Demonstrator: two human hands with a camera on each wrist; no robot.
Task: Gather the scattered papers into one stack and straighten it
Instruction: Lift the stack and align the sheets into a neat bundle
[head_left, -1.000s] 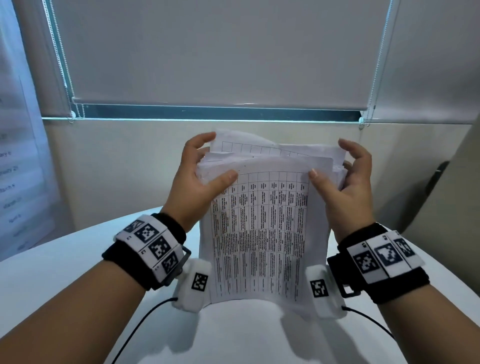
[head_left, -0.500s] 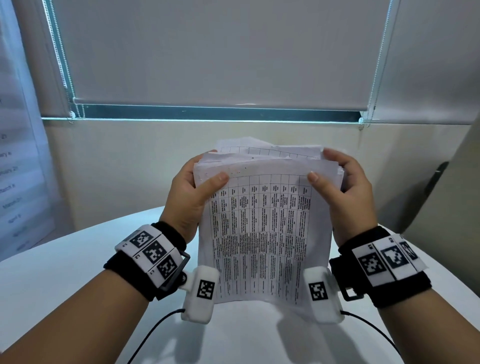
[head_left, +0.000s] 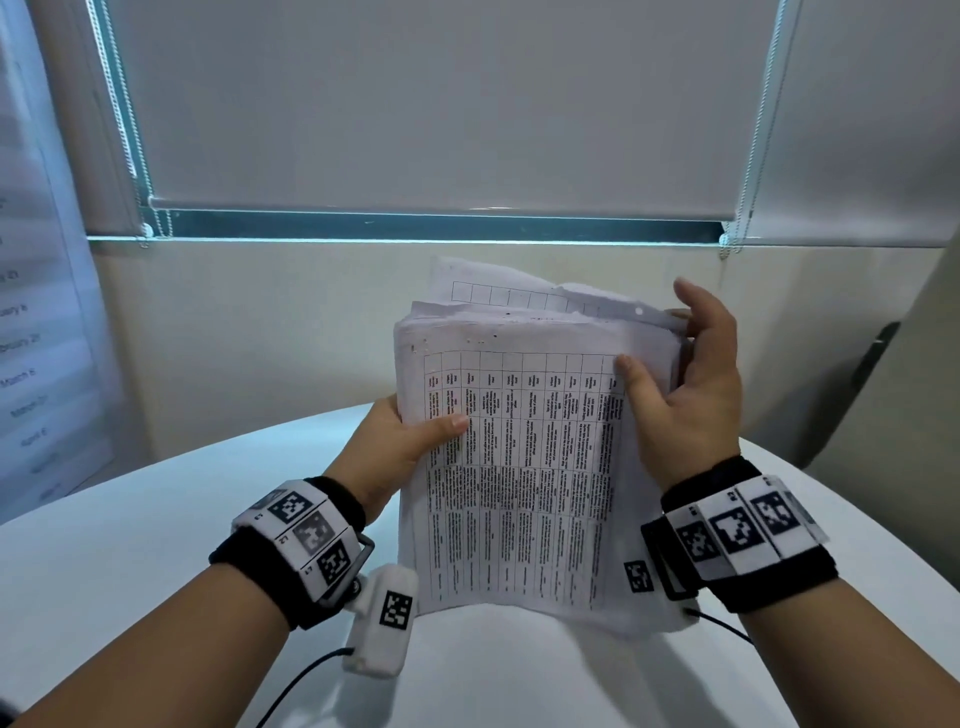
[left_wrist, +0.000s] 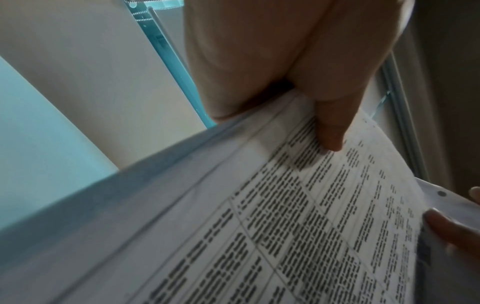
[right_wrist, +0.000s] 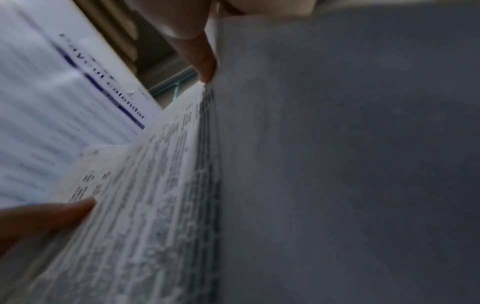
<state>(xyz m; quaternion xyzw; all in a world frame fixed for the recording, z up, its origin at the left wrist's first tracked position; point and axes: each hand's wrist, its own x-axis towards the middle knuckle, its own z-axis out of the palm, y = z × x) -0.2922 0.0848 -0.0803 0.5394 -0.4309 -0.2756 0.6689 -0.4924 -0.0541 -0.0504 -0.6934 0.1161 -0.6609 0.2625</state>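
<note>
A stack of printed papers (head_left: 519, 467) stands upright with its bottom edge on the white table (head_left: 156, 597). The front sheet shows a table of text. A few back sheets stick up unevenly above the top edge. My left hand (head_left: 415, 431) grips the left edge at mid-height, its thumb (left_wrist: 330, 131) lying on the front sheet and its fingers hidden behind. My right hand (head_left: 670, 343) holds the upper right corner, with its thumb (right_wrist: 205, 61) on the front and fingers reaching round the back. In the right wrist view the stack (right_wrist: 155, 185) fills most of the picture.
The round white table's far edge curves just behind the stack. A lowered window blind (head_left: 441, 104) and wall lie beyond. A printed calendar poster (head_left: 31, 364) hangs at the left. Thin black cables (head_left: 306, 670) trail from the wrist cameras over the table.
My left hand has slid down from the top left corner to the middle of the left edge. My right hand's fingers have loosened and risen at the top right corner.
</note>
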